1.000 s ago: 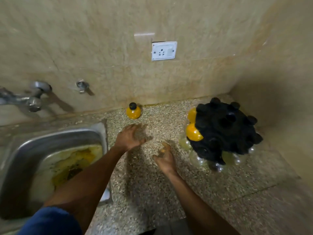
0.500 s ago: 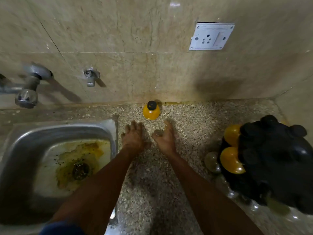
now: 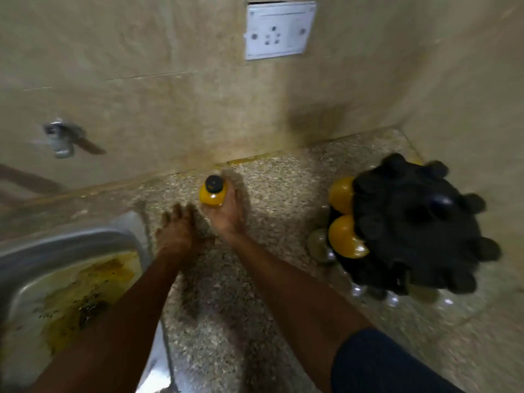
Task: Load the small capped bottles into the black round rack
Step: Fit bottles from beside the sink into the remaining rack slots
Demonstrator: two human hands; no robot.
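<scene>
A small round yellow bottle [image 3: 213, 195] with a black cap stands near the back wall on the speckled counter. My right hand [image 3: 228, 214] is curled round its right side and holds it. My left hand [image 3: 177, 232] lies flat on the counter just left of it, fingers relaxed and holding nothing. The black round rack [image 3: 416, 225] sits at the right by the corner, with several black caps on top. Two yellow bottles [image 3: 344, 236] show at its left edge, and clear ones below.
A steel sink [image 3: 71, 279] stained yellow fills the lower left, its rim next to my left arm. A tap stub [image 3: 61, 139] projects from the tiled wall. A white socket plate [image 3: 279, 29] is on the wall above. A side wall stands close behind the rack.
My right hand has reached forward and closed round the yellow bottle. My left hand stays flat on the counter. The view has moved closer and turned right.
</scene>
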